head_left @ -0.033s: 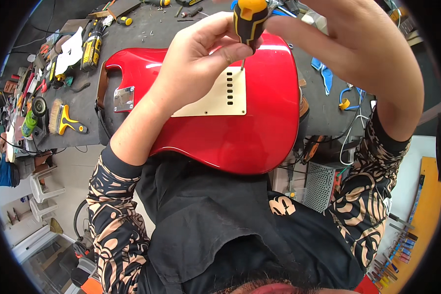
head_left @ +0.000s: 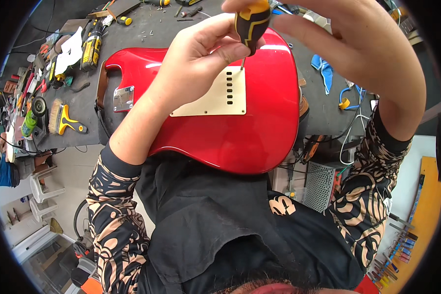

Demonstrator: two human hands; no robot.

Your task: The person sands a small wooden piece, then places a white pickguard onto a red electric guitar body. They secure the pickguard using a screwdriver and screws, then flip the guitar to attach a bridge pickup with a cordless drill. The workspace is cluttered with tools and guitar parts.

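Cream back plate (head_left: pixel 211 107): sits on the back of a glossy red electric guitar body (head_left: pixel 259 142), lying face down, partly past the edge of the workbench (head_left: pixel 171 35).
Screwdriver (head_left: pixel 252 30): stands near upright, yellow-and-black handle on top, shaft (head_left: pixel 242 63) down at the plate's upper right corner.
Left hand (head_left: pixel 196 63): pinches the lower handle between thumb and fingers.
Right hand (head_left: pixel 350 44): arches over the handle's top, thumb apart; cannot tell whether gripping.
Shaft handling: best kept square to the plate, pressed evenly and turned slowly, left fingers guarding the lacquer against a slip.
Neck plate (head_left: pixel 124 99): shines farther left on the guitar.
Bench sides: cordless drill (head_left: pixel 90 53) and flat brush (head_left: pixel 65 120) at left, blue cloth (head_left: pixel 322 73) at right.
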